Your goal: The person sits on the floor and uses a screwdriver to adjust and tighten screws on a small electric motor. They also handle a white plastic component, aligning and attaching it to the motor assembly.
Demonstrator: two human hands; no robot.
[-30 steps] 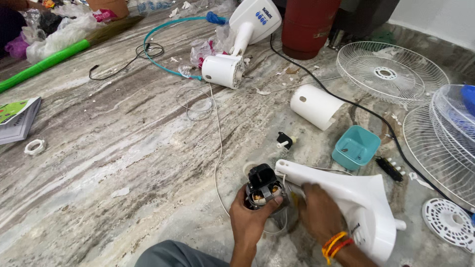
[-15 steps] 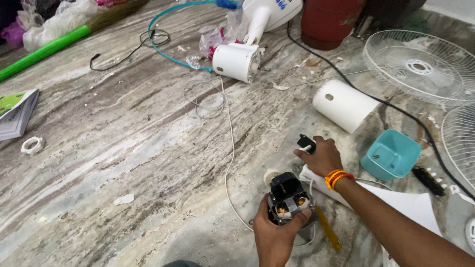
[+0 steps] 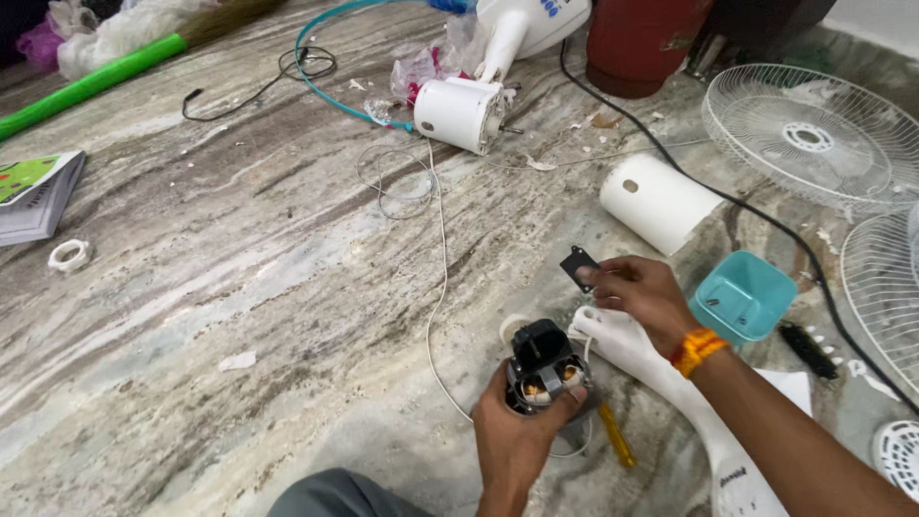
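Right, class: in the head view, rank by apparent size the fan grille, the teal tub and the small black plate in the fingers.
1. Fan grille, largest though farthest.
2. Teal tub.
3. Black plate, pinched by the right hand.

A small plate is pinched at the right hand fingertips; a motor is gripped below them, a tub lying right.

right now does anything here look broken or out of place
Yes: a fan lies dismantled across the marble floor. The left hand holds its bare black motor, the right hand a small black plate.
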